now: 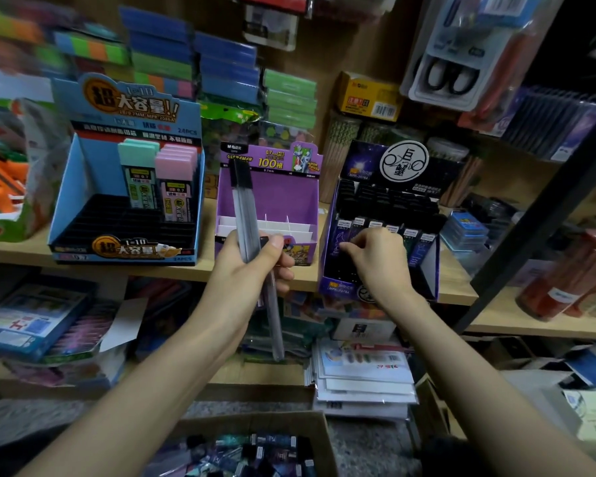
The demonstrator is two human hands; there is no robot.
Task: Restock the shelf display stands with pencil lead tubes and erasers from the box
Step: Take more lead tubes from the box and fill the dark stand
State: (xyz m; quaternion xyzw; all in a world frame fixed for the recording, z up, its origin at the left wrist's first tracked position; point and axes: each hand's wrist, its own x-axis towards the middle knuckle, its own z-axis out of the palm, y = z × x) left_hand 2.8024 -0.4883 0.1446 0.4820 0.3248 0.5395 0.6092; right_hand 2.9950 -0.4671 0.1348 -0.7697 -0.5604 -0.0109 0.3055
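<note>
stacked blue and green sticky-note pads (226, 68) fill the upper middle of the frame. right of them sits a yellow box (369, 96), and packaged scissors (451, 75) hang at upper right. a red canister (565, 284) is at the right edge. plastic-wrapped paper stacks (362, 376) lie at lower centre.

The fingertips of the right hand (379, 259) are hidden among the dark tubes of the black-and-purple display stand (405, 163), so whether anything is pinched there cannot be told. The middle of the long clear tubes (245, 201) is covered by the gripping left hand (252, 266). The cardboard box (310, 428) is cut off by the lower edge, and its packets (255, 456) are blurred beyond reading. The coloured pads (21, 39) at upper left are smeared. The scissors pack (451, 77) is cropped by the upper edge, the red jar (565, 280) by the right one.
</note>
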